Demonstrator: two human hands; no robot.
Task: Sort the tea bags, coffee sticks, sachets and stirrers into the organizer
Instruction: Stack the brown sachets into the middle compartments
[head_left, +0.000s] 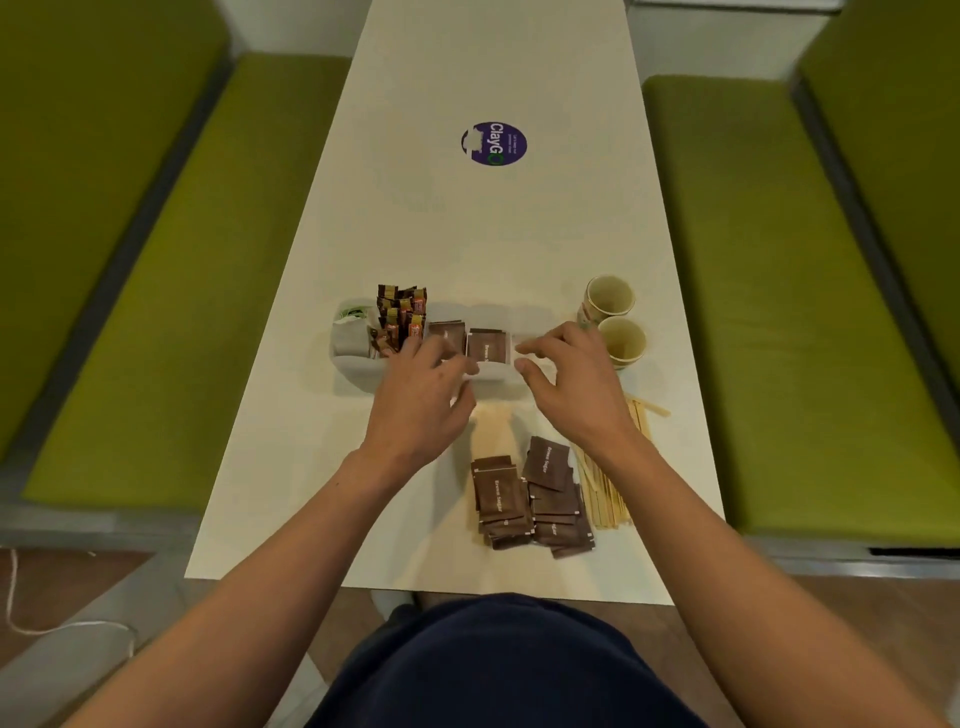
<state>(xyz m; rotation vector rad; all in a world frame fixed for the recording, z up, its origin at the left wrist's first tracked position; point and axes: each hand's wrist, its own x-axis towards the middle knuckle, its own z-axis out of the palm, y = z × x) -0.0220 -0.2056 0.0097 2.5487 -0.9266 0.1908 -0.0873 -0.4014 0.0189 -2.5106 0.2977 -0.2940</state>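
Observation:
A white organizer stands across the table's middle. Its left compartment holds white tea bags, the one beside it upright coffee sticks, and the middle ones brown sugar sachets. My left hand rests at the organizer's front, fingers on the sachets in a middle compartment. My right hand reaches over the organizer's right end, fingertips beside those sachets; I cannot tell whether it holds one. A loose pile of brown sachets lies near the front edge, with wooden stirrers to its right.
Two paper cups stand right of the organizer. A purple round sticker lies farther up the white table. Green upholstered benches run along both sides.

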